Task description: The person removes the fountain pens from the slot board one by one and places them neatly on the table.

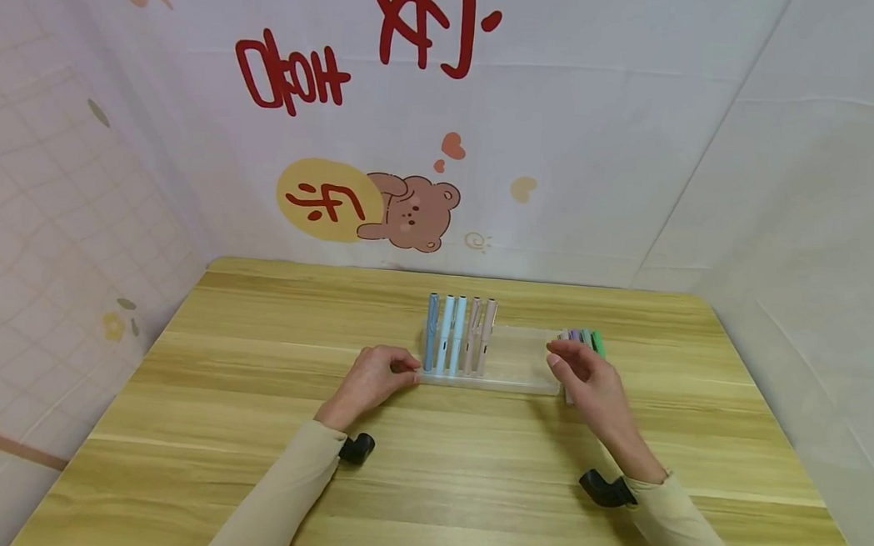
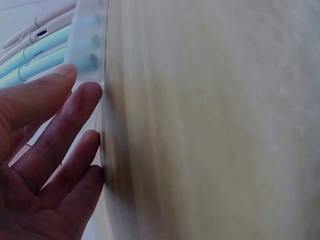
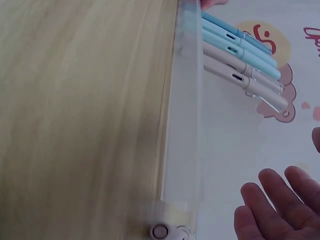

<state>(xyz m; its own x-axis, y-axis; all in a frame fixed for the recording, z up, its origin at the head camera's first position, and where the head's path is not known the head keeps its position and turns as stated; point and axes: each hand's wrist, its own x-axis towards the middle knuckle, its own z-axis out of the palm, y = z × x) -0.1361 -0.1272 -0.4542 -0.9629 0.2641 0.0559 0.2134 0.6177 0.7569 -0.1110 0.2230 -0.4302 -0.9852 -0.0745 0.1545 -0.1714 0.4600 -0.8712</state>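
Note:
A clear plastic pen stand (image 1: pixel 508 386) sits on the table. Its left half holds upright fountain pens: a darker blue pen (image 1: pixel 431 333), two light blue pens (image 1: pixel 445 336) and two pinkish-beige pens (image 1: pixel 486 339). At the stand's left end, my left hand (image 1: pixel 376 379) pinches the corner between thumb and fingers. My right hand (image 1: pixel 593 389) hovers by the right end, fingers loosely bent and holding nothing. Behind it lie several more pens, among them a green pen (image 1: pixel 598 343), partly hidden by the hand. In the right wrist view, a pale pen end (image 3: pixel 161 231) shows just past the stand.
The wooden table (image 1: pixel 454 483) reaches back to a white cloth wall (image 1: pixel 581 131) printed with red characters and a bear. More pale cloth hangs at the left and right. A black wrist mount (image 1: pixel 607 488) sits on each sleeve.

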